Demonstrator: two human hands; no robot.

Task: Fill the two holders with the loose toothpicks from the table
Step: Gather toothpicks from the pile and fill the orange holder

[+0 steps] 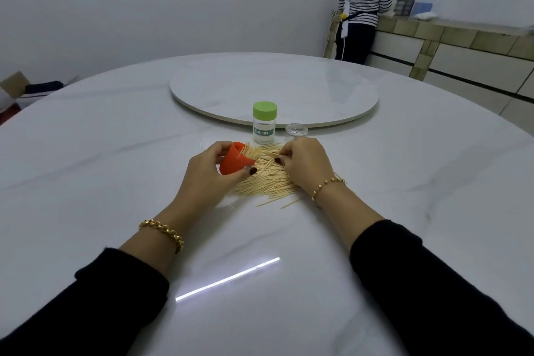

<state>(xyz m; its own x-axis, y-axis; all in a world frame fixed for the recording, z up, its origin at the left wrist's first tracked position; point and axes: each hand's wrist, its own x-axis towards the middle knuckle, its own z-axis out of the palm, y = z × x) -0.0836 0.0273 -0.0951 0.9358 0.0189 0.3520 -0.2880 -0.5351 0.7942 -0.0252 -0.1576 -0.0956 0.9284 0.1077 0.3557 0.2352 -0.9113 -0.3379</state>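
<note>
Head view: the left grip (208, 170) is wrapped around the orange-red plastic holder (235, 160), thumb below and fingers over the top. It holds the holder tipped on its side, mouth turned toward the right grip (306, 165). A small bunch of sticks already pokes out of that mouth. The right grip is narrow, pinching a few sticks just beside the opening. The pale wooden toothpicks (265, 185) lie in a loose heap on the white marble-look desk (115, 153), between the two grips and running under the right one, with a few strays on the near side.

The sticks look very light, stiff, thin and easy to snap. On this glossy top they would likely slide and roll, so a pinch at mid-length on a small aligned bundle seems surest. The holder looks light and rigid, and a wrap around its body suits it.

Just beyond the left grip's fingers stands a clear jar with a green cap (264, 124), capped and seemingly empty. Beyond the right grip a small clear lidded container (296, 131) is mostly hidden by the knuckles, so its contents cannot be told. The count of pinched sticks and how full the orange-red holder is are also unreadable.
</note>
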